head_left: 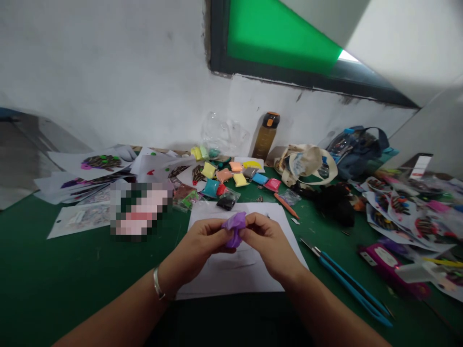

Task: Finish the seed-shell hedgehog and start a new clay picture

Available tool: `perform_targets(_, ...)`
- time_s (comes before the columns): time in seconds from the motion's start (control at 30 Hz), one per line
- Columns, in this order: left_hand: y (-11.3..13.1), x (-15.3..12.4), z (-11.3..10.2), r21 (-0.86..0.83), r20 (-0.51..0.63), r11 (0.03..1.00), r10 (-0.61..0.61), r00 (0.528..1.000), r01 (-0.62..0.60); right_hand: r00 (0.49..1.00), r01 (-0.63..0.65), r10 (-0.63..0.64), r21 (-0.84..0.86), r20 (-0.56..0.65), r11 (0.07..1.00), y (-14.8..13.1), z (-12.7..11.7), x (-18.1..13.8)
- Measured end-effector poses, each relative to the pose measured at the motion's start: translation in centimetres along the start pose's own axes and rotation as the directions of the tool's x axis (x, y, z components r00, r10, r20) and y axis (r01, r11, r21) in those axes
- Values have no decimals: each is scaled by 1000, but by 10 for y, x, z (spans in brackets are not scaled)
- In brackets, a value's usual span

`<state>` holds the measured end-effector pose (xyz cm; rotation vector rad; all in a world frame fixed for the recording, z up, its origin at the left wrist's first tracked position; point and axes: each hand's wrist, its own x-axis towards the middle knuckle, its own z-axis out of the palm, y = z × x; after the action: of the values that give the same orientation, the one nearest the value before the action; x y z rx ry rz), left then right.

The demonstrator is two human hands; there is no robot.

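Between my two hands is a small purple packet [236,230], soft and crinkled, like the other coloured clay packets behind it. My left hand [207,241], with a silver bangle on the wrist, pinches its left side. The fingers of my right hand [265,243] are closed on its right edge. Both hands are over a white sheet of paper [231,282] lying on the green table. Just beyond the paper sit several small packets in different colours, among them a black packet [226,202] and a teal packet [210,188].
Blue tweezers [352,284] and an orange pen-like stick [287,206] lie to the right. A magenta box [392,270] and decorated sheets [398,212] are farther right. At the back stand a bottle [265,137] and a cream bag [306,164]. Papers [104,161] pile up at left.
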<state>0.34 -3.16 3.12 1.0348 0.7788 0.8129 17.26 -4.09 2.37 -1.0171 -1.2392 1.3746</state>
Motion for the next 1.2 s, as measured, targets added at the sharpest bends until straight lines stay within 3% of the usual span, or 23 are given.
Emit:
perform_targets(0.17, 0, 0, 0, 17, -33, 1000, -2, 999, 3, 992, -58, 44, 114, 121, 992, 1, -1, 0)
perform_targets(0.3, -1, -1, 1, -12, -12, 1000, -17, 1000, 17, 981, -29, -1, 152, 194, 988, 2, 0, -1)
perform_targets(0.43, -1, -2, 2, -23, -1, 998, -53, 999, 53, 997, 19, -29, 136, 70, 991, 5, 6, -4)
perform_targets(0.57, 0, -3, 3, -23, -1, 995, -102, 995, 102, 993, 95, -95, -9, -63, 995, 8, 9, -6)
perform_targets(0.73, -3, -5, 7, -72, 27, 989, -125, 992, 127, 978, 169, -187, -171, -95, 971, 7, 5, -6)
perform_targets(0.83, -3, -3, 6, 32, -29, 997, -62, 998, 63, 995, 95, -95, -146, 7, 985, 5, 0, -2)
perform_targets(0.9, -1, -2, 4, 228, -112, 974, 31, 993, -5, 998, 13, -10, -63, 62, 998, 2, -4, -1)
perform_targets(0.97, 2, -2, 1, 488, -175, 871, 160, 971, -55, 997, -53, 50, 56, 52, 997, 0, -6, -1)
perform_targets(1.03, 4, -4, -1, 703, -178, 706, 296, 938, -90, 993, -119, 114, 191, 36, 974, -3, -7, -1)
perform_targets(1.2, 0, -10, -1, 934, 46, 280, 522, 852, -222, 964, -267, 246, 371, 104, 889, -4, 0, -5)
